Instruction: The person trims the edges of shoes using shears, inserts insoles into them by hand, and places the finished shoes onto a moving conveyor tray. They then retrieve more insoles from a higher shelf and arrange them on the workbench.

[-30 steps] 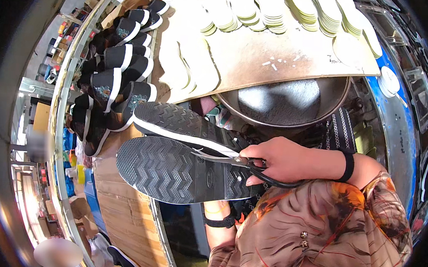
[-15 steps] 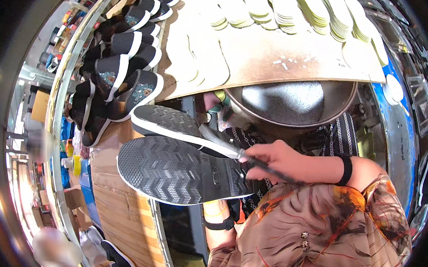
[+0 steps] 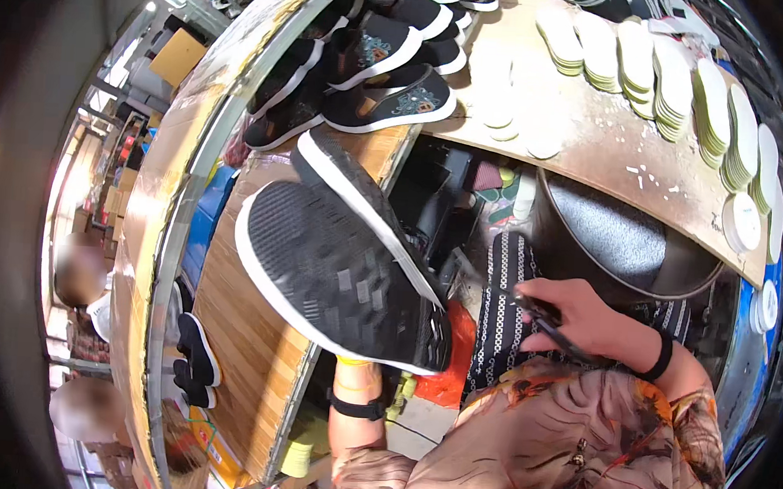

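Left of the basin [image 3: 687, 261], 2 black shoes [image 3: 319, 267] show their soles above the upright left forearm [image 3: 358, 382]; the left hand is hidden, its grip impossible to tell. Before the basin, the right hand [image 3: 581, 315] curls around scissors [image 3: 540, 314], whose blades, 1 second ago across a sole, now stand clear.

The shoes [image 3: 337, 277] are black and white, the tan blouse [image 3: 505, 445] orange-patched.

I record glare whitening the counter [image 3: 584, 122], motion blur smearing the shoe sole [image 3: 337, 277], dark, bent edges.
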Available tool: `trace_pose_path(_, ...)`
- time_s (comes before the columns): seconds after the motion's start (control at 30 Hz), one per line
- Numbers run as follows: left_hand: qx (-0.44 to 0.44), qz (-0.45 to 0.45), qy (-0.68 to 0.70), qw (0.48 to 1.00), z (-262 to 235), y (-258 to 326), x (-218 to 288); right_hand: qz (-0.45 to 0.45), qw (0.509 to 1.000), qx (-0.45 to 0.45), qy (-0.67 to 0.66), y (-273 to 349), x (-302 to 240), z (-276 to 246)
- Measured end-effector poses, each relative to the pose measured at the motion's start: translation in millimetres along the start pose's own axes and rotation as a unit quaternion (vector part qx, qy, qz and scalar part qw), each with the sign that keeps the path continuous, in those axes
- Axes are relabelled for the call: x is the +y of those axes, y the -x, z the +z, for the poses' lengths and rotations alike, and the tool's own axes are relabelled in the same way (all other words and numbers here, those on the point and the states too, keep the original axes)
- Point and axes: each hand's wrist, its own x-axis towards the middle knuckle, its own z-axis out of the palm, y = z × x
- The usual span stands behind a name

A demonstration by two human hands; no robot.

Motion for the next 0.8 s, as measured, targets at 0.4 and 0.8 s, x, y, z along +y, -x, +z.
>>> trace_pose_path(0.4,-0.047,-0.083,0.173,0.980,47,24,-66,-0.002,0.949,0.062,0.308,14,-23,-2)
trace_pose_path(0.8,-0.063,-0.105,0.158,0.980,61,27,-78,0.023,0.971,0.063,0.231,16,-13,-2)
